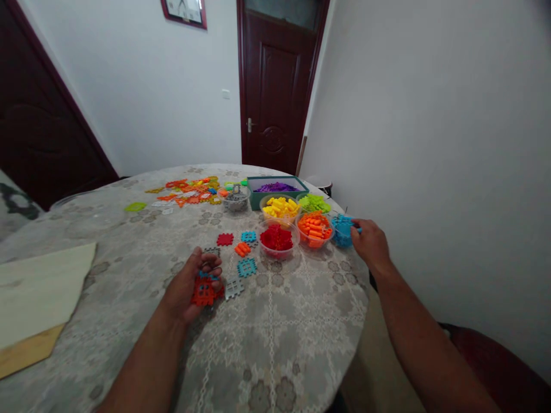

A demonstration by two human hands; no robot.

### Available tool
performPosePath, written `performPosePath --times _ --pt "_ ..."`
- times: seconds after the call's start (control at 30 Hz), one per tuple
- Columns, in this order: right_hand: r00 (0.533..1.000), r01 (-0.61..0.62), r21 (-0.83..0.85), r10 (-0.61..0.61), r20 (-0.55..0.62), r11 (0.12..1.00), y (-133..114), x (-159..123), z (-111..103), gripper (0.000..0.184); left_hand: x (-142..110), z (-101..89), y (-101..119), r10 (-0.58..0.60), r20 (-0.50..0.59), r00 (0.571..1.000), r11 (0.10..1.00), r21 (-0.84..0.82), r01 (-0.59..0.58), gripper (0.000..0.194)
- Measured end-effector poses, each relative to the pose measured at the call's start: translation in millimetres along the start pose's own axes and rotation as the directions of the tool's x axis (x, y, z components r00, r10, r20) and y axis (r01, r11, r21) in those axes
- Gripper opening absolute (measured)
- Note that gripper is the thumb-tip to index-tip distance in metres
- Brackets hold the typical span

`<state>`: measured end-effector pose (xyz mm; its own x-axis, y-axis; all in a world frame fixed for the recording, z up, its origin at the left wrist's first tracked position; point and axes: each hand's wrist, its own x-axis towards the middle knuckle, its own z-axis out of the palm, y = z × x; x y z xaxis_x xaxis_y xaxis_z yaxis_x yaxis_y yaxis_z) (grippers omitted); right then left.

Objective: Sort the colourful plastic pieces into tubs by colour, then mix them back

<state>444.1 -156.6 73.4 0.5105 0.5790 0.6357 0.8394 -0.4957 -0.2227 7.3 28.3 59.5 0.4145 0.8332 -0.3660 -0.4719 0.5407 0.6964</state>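
Observation:
My left hand (196,281) is curled, palm to the right, around an orange-red square block piece (204,291) with notched edges. A bit of blue shows between its fingers. At the right table edge, my right hand (371,244) pinches a small blue piece (358,229) at the rim of a clear bowl of blue pieces (343,232). Beside my left hand lie a grey window-shaped piece (233,288), a light-blue window-shaped piece (247,267), a smaller blue one (248,236), a red square piece (225,239) and joined orange pieces (242,249).
Clear bowls hold red pieces (276,238), orange pieces (315,228), yellow pieces (281,207), green pieces (314,203) and grey pieces (235,197). A green box (253,199) holds purple pieces. Loose orange and yellow pieces (193,189) lie farther back. A pale board (43,287) lies left.

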Motion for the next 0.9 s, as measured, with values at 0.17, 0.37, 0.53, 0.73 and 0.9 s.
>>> performPosePath --times 0.17,0.37,0.53,0.73,0.9 --pt "0.984 0.121 0.191 -0.092 -0.155 0.974 -50 -18 -13 0.029 2 -5.3 -2 -0.044 0.058 0.997 0.993 -0.110 0.050 0.040" --pt "0.820 0.321 0.652 -0.546 0.171 0.687 -176 -69 -36 0.021 -3 -4.5 0 -0.014 0.078 0.997 0.983 -0.183 0.028 0.047" --pt "0.615 0.334 0.790 -0.754 0.230 0.513 -259 -104 -22 0.040 -7 -2.8 -2 0.020 0.086 0.996 0.978 -0.208 -0.002 0.042" --pt "0.750 0.163 0.805 -0.601 0.274 0.571 -291 -112 20 0.018 -7 -5.0 -10 0.090 0.127 0.988 0.972 -0.227 -0.059 0.036" --pt "0.777 -0.299 0.829 -0.384 0.499 0.472 -280 -115 39 0.021 -8 0.3 -18 0.120 0.189 0.975 0.990 -0.094 -0.103 0.055"
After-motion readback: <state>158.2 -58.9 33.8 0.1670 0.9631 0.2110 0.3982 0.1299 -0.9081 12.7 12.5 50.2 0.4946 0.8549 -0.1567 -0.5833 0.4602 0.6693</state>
